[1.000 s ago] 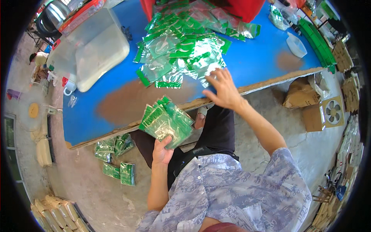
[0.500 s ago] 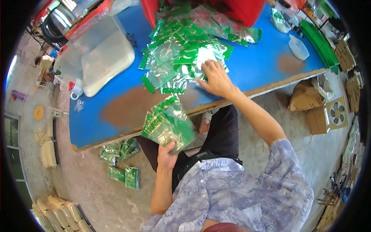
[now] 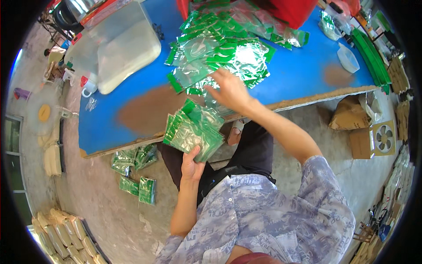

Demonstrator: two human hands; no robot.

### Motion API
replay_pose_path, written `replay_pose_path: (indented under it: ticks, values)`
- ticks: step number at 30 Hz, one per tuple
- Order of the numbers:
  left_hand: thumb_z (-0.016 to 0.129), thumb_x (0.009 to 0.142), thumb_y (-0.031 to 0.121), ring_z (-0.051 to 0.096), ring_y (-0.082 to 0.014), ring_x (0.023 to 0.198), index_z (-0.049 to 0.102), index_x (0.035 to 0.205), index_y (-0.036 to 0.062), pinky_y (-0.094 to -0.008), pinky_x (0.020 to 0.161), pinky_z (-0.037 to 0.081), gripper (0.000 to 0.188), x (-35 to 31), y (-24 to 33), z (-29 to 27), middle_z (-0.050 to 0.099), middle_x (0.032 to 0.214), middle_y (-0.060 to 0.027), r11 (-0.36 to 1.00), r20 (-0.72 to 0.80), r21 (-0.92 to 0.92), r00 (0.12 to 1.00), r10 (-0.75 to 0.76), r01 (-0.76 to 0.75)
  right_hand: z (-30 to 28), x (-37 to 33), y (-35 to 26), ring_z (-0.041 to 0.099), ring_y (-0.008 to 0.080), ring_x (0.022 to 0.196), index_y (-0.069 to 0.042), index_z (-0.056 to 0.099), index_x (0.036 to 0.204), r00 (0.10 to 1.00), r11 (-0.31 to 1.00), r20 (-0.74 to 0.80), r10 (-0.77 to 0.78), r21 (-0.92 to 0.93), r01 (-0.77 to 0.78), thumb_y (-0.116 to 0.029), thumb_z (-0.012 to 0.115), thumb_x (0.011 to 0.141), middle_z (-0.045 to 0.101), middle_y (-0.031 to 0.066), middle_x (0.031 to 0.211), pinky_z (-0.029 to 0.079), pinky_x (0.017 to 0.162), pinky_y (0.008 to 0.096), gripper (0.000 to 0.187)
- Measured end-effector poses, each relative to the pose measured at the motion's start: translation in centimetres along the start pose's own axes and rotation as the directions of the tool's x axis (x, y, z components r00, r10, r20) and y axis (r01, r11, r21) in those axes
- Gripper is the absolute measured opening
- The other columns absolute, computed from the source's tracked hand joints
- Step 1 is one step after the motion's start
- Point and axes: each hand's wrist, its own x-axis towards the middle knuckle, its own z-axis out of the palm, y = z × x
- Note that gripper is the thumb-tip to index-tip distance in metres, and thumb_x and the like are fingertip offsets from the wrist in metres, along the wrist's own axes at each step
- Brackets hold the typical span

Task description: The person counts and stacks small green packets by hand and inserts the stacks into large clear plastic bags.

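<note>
Blue worktable [image 3: 303, 72], worn to brown patches near its front edge, on a concrete floor, seen from above. Left hand [image 3: 192, 163]: fingers clenched around the lower end of a fanned stack of clear-and-green packets [image 3: 193, 128], held just below the table's front edge, over the lap. Right hand [image 3: 229, 90]: fingers spread flat and pressing on the near fringe of the loose heap of packets [image 3: 222, 50] on the table, apparently drawing one out; whether a packet is actually pinched cannot be told. Progress, as judged: a modest stack gathered, and several bundles [image 3: 135, 169] lying on the floor below the table's left end; the heap remains large, so most of the gathering looks undone. Also on the table: clear plastic tub [image 3: 127, 48] toward its left end, small clear cup [image 3: 348, 58] toward its right end. Cardboard boxes [image 3: 351, 127] on the floor beyond the table's right end.
</note>
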Motion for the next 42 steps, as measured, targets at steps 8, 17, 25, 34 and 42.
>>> replay_pose_path:
  ticks: [8, 17, 25, 34, 42]
  values:
    - [0.066, 0.086, 0.000, 0.054, -0.0267, 0.126, 0.045, 0.139, 0.0030, -0.0461, 0.110, 0.043, 0.057, -1.0, 1.6, -0.9, 0.056, 0.133, -0.0109, 0.998, 0.127, -0.062, 0.992, -0.012, 0.020, -2.0, -6.1, -3.1, 0.057, 0.0380, 0.107, -0.002, 0.065, 0.113, 0.925, 0.964, 0.364, -0.104, -0.193, 0.184, -0.015, 0.066, 0.087, 0.061, 0.0167, 0.112, 0.050, 0.088, 0.0446, 0.029]
    - [0.067, 0.085, 0.001, 0.054, -0.0272, 0.126, 0.044, 0.141, 0.0032, -0.0459, 0.112, 0.040, 0.061, -1.6, 2.1, -1.9, 0.056, 0.136, -0.0105, 1.000, 0.119, 0.001, 0.992, 0.030, -0.030, 6.5, 3.8, 3.5, 0.045, 0.0375, 0.129, -0.003, 0.064, 0.117, 0.941, 0.905, 0.211, -0.263, -0.285, 0.317, -0.029, 0.065, 0.090, 0.058, 0.0195, 0.120, 0.039, 0.105, 0.0501, 0.038]
    - [0.060, 0.089, -0.002, 0.051, -0.0277, 0.130, 0.047, 0.139, 0.0022, -0.0458, 0.116, 0.036, 0.051, -1.7, 4.3, -3.7, 0.055, 0.137, -0.0121, 0.948, -0.134, -0.224, 0.971, 0.200, -0.226, 6.0, -0.1, -5.7, 0.056, 0.0360, 0.107, -0.002, 0.064, 0.111, 0.793, 0.863, 0.413, -0.448, 0.432, 0.262, -0.020, 0.060, 0.091, 0.059, 0.0194, 0.106, 0.046, 0.093, 0.0459, 0.027]
    - [0.068, 0.082, 0.000, 0.053, -0.0292, 0.128, 0.047, 0.141, 0.0046, -0.0489, 0.114, 0.038, 0.063, -1.9, 4.9, -6.3, 0.057, 0.135, -0.0103, 0.975, -0.043, -0.125, 0.983, 0.181, -0.185, 3.4, 1.3, -0.8, 0.054, 0.0388, 0.113, 0.002, 0.060, 0.116, 0.859, 0.945, 0.444, -0.255, -0.074, 0.319, -0.017, 0.058, 0.085, 0.058, 0.0198, 0.118, 0.048, 0.095, 0.0446, 0.037]
    - [0.066, 0.085, 0.000, 0.051, -0.0264, 0.130, 0.045, 0.142, 0.0041, -0.0469, 0.114, 0.038, 0.061, -0.6, 2.1, -1.7, 0.055, 0.138, -0.0085, 0.984, -0.082, -0.075, 0.985, 0.153, -0.159, 3.8, 2.1, -4.0, 0.062, 0.0379, 0.108, 0.004, 0.062, 0.120, 0.572, 0.648, 0.814, 0.099, 0.383, -0.658, -0.019, 0.060, 0.091, 0.063, 0.0274, 0.116, 0.051, 0.090, 0.0441, 0.037]
